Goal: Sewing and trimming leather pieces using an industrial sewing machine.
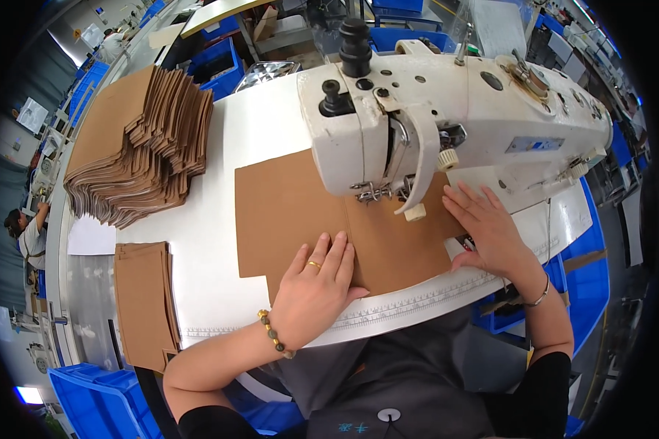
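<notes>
A flat brown panel (285,197), leather-like or fabric, lies on the white table under the head of a white industrial sewing machine (490,110). A seam or fold line runs down its middle. My left hand (318,282) rests flat on the panel's near part, fingers stretched out, left of that line. On the panel's right edge lies my right hand (487,227), fingers spread and thumb apart, with a small dark reddish thing partly hidden beside the thumb. The machine head covers the panel's far middle, and the needle cannot be made out.
At the far left stands a tall stack of folded brown pieces (135,139); a smaller stack (145,304) lies nearer. A printed ruler strip (388,313) follows the table's front edge. Blue bins (102,399) stand below left and right. Another person (33,238) works at far left.
</notes>
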{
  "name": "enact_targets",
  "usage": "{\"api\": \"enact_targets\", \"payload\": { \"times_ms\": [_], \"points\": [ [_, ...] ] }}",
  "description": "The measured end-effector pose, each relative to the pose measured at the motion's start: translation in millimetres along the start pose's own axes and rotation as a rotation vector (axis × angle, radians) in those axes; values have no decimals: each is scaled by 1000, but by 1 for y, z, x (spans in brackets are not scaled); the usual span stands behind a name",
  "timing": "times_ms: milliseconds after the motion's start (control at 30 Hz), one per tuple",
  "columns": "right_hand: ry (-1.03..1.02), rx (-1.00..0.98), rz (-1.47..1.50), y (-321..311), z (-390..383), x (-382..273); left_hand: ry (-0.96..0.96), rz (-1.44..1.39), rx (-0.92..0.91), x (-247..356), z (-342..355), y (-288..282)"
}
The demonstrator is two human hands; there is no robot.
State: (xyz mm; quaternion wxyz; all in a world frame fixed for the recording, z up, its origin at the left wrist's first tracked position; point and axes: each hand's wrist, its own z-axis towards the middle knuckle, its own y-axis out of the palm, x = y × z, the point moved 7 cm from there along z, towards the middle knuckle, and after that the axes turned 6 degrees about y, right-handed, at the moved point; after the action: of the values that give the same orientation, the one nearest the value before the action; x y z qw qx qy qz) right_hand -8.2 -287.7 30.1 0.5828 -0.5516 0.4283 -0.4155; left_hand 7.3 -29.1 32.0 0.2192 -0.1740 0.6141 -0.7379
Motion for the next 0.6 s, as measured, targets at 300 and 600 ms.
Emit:
{"api": "enact_targets", "payload": {
  "times_ms": [300, 600],
  "points": [
    [96, -15, 29, 4, 7, 29, 28, 58, 69, 6, 23, 9],
    [-16, 190, -49, -16, 42, -25, 5, 18, 154, 1, 19, 11]
  ]
}}
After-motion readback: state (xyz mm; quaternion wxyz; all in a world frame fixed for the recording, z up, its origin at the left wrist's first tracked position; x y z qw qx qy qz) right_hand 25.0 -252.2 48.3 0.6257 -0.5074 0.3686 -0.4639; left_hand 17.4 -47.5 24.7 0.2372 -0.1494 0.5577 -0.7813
